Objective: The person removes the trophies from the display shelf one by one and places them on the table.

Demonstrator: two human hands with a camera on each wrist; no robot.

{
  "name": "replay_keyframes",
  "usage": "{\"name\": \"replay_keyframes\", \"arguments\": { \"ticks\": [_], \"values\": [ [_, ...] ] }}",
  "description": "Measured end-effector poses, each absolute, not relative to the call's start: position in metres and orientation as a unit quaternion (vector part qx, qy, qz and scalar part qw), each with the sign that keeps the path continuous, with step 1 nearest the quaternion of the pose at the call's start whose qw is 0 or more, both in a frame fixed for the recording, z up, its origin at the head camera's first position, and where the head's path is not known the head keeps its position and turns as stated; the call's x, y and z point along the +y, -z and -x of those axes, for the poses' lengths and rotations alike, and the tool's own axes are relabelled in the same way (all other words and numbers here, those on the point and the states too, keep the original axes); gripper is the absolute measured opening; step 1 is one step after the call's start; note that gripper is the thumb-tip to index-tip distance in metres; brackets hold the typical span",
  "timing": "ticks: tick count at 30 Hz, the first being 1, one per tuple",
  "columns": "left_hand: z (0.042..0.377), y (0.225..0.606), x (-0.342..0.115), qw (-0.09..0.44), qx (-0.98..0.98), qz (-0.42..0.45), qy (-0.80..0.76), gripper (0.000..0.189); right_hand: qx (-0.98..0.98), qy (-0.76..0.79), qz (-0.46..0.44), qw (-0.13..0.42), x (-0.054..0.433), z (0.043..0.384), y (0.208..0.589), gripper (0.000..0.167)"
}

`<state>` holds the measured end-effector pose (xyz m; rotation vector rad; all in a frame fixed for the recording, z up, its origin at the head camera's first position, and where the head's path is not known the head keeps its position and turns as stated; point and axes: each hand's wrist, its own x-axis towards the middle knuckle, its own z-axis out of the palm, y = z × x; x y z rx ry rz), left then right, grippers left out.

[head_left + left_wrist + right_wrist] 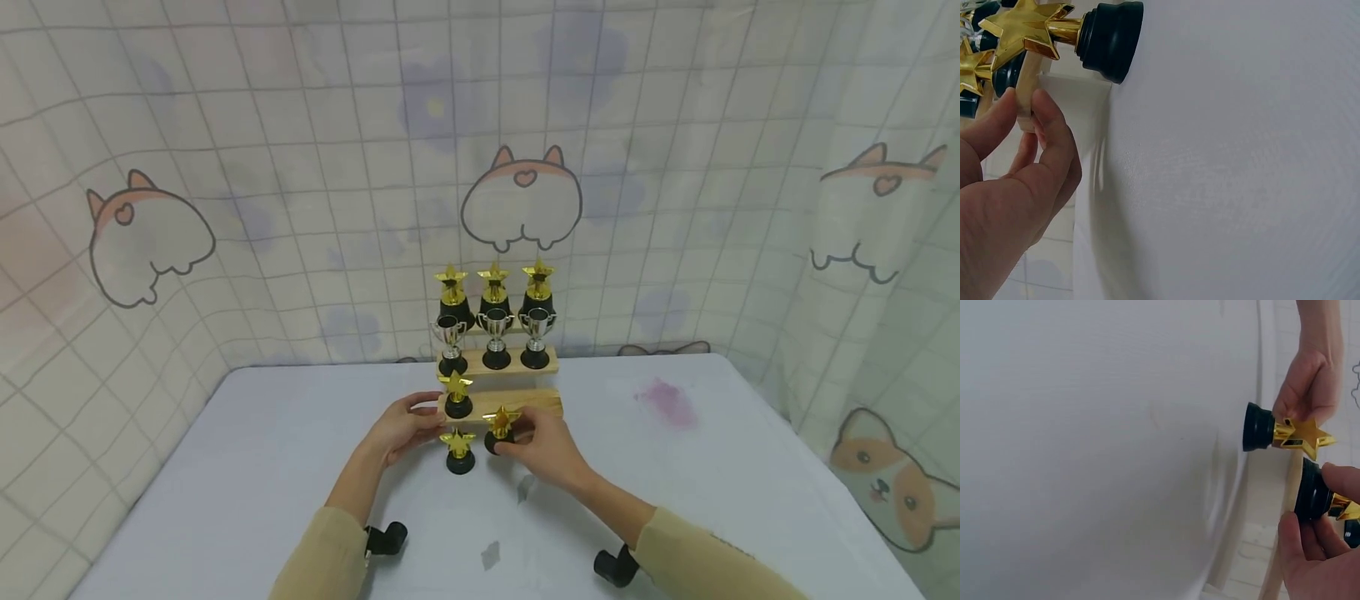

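My left hand [405, 427] pinches the left end of the lowest step of a wooden tiered stand [528, 406], thumb above and fingers beneath in the left wrist view. On that step's left end stands a small gold star trophy [457, 396] with a black base. The right hand [551, 450] holds a second star trophy [501, 427]; in the right wrist view its fingers are around the black base [1313, 490], close to the step's front edge. A third star trophy [460, 454] is upright on the table in front of the stand, between the hands.
Three silver cup trophies [496, 329] line the middle step, and three larger gold star trophies [494, 287] stand on the top one. A white cloth covers the table [262, 467]. Behind it hangs a grid-patterned curtain [337, 167]. Black devices [387, 538] sit at both wrists.
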<state>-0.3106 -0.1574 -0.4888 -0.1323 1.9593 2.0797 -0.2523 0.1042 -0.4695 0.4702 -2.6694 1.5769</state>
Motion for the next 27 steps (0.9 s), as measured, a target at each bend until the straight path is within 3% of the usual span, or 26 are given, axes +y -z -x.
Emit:
{"name": "replay_keyframes", "arguments": {
  "ticks": [10,27],
  "values": [
    [0.308,0.489,-0.157,0.143,0.678,0.044,-0.720,0.052,-0.850,-0.500,-0.164,-0.027,0.110,0.250,0.485,0.031],
    [0.306,0.486,-0.158,0.146,0.677,0.045,-0.720,0.053,-0.866,-0.473,-0.157,-0.030,0.109,0.253,0.495,0.035]
  ]
}}
